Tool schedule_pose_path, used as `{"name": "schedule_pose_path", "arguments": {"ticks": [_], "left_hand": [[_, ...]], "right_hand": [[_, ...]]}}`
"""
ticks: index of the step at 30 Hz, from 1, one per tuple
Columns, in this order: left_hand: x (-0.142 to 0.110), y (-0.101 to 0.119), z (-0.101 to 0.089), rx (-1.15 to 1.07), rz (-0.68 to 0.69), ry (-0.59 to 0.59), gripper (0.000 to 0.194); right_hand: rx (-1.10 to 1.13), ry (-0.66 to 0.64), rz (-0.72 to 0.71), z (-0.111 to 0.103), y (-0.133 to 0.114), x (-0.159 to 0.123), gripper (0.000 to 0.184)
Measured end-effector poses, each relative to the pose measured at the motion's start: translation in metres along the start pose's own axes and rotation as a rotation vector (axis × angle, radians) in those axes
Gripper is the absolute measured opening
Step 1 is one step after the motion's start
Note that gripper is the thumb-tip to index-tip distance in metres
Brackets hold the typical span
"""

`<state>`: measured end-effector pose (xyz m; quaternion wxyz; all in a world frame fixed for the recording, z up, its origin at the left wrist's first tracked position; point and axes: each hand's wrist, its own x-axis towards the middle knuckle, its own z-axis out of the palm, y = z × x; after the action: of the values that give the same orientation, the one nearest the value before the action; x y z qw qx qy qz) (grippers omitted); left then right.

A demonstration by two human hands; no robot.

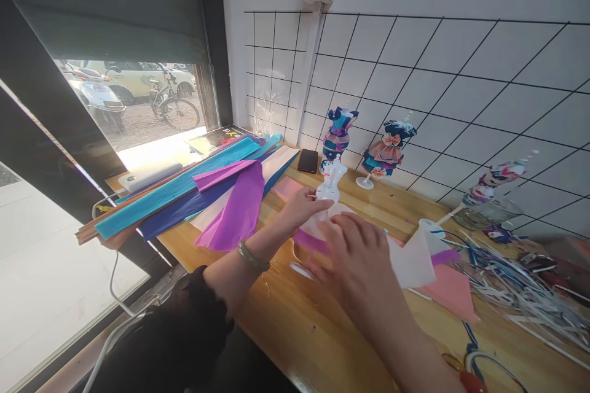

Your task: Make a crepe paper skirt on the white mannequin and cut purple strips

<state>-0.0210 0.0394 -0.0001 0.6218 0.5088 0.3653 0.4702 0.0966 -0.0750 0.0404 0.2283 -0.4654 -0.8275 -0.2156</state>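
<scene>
A small white mannequin (330, 177) stands upright on a round base (302, 270) in front of me. My left hand (302, 206) is closed on it around waist height, thumb and fingers pinching there. White crepe paper (412, 261) runs from the mannequin's lower part out to the right, with a purple strip (446, 256) beneath it. Over this paper my right hand (354, 249) is curled, its fingers pressing the paper against the mannequin. The fingertips are partly hidden and slightly blurred. More purple paper (310, 241) shows below the left hand.
Purple crepe paper (239, 209) and blue strips (179, 187) lie at the left. Dressed mannequins (338, 135), (387, 150) stand at the back; another mannequin (493, 181) leans at right, near tangled white and blue strips (520, 295). A phone (308, 161) lies behind.
</scene>
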Motion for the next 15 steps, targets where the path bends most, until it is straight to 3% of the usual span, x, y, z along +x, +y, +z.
{"name": "schedule_pose_path", "arguments": {"ticks": [3,10,15], "left_hand": [[0.003,-0.002,-0.003,0.051,-0.001,0.028,0.036],[-0.001,0.007,-0.002,0.037,-0.022,0.052,0.034],[-0.002,0.012,-0.007,-0.051,-0.056,-0.005,0.031]], "right_hand": [[-0.082,-0.006,-0.059,0.005,-0.013,0.001,0.018],[-0.038,0.166,-0.205,0.007,-0.006,0.001,0.021],[-0.002,0.148,-0.282,0.01,-0.005,0.002,0.027]]}}
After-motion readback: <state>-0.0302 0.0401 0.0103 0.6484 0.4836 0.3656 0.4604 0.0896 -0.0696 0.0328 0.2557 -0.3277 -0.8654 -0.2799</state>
